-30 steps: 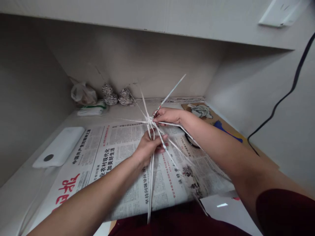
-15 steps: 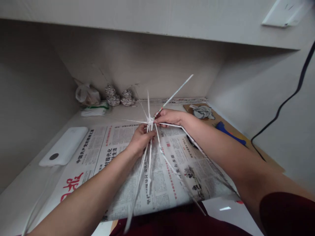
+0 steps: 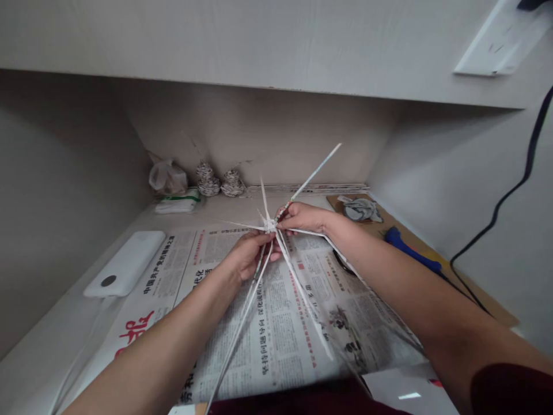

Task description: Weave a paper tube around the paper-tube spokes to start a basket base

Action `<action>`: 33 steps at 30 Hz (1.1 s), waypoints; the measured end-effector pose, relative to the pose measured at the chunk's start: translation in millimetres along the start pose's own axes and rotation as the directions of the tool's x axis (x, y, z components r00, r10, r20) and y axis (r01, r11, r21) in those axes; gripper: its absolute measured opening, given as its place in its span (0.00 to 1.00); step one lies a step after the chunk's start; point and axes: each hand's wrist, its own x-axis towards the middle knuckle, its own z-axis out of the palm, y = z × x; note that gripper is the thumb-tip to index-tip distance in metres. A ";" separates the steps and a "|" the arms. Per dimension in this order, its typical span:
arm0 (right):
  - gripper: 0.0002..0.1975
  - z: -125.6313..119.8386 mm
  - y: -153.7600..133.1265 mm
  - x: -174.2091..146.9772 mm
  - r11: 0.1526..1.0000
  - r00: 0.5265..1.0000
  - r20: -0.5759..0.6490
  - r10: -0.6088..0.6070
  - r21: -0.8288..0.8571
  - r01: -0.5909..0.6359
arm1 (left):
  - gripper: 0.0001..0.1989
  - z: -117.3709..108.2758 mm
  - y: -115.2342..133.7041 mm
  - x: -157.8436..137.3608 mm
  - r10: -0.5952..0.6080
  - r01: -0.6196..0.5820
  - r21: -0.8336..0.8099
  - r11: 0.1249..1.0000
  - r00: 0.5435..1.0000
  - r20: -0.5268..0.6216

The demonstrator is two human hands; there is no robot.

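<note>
Both hands, left hand (image 3: 247,258) and right hand (image 3: 303,218), pinch the paper-straw star (image 3: 270,225) above the newspaper (image 3: 276,323); alcove walls (image 3: 64,190) close both sides.

A pale desk (image 3: 64,334) carries a spread newspaper (image 3: 276,323) at centre, a white power bank (image 3: 125,270) left, and a board (image 3: 470,288) right.

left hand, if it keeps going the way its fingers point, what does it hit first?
Likely the right hand: the left hand points up and right across the hub of the paper-stick star, which both already pinch. Depth is unclear.
</note>
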 end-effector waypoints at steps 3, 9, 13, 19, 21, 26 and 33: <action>0.16 2.2 2.6 -2.5 0.995 1.000 0.025 0.015 0.097 -0.017 | 0.05 1.1 0.2 0.3 0.020 -0.020 -0.029 0.999 1.000 0.007; 0.18 7.9 0.3 -2.9 0.990 0.999 0.046 0.005 0.141 -0.011 | 0.03 -1.2 2.3 0.9 0.022 -0.022 -0.042 0.999 1.000 0.010; 0.16 16.0 1.4 -0.4 0.989 0.999 -0.033 -0.018 0.148 0.023 | 0.06 -0.8 2.1 0.6 0.055 -0.057 -0.104 0.993 0.998 -0.021; 0.15 24.6 6.4 -5.5 0.996 0.984 -0.175 0.020 0.089 -0.004 | 0.07 4.6 -1.7 -1.1 0.062 -0.058 -0.116 0.992 0.998 0.025; 0.14 22.6 6.8 -10.6 0.997 0.983 -0.175 0.045 0.072 -0.033 | 0.06 6.4 -2.0 -2.4 0.056 -0.054 -0.090 0.994 0.998 0.024; 0.13 15.2 6.1 -23.1 0.984 0.992 -0.113 0.050 0.175 -0.030 | 0.07 8.6 -1.0 -5.2 0.050 -0.048 -0.039 0.998 0.998 0.042; 0.13 18.5 4.3 -25.8 0.986 0.987 -0.145 0.063 0.165 -0.039 | 0.02 2.8 -1.2 -0.6 0.094 -0.095 -0.077 0.992 0.995 -0.019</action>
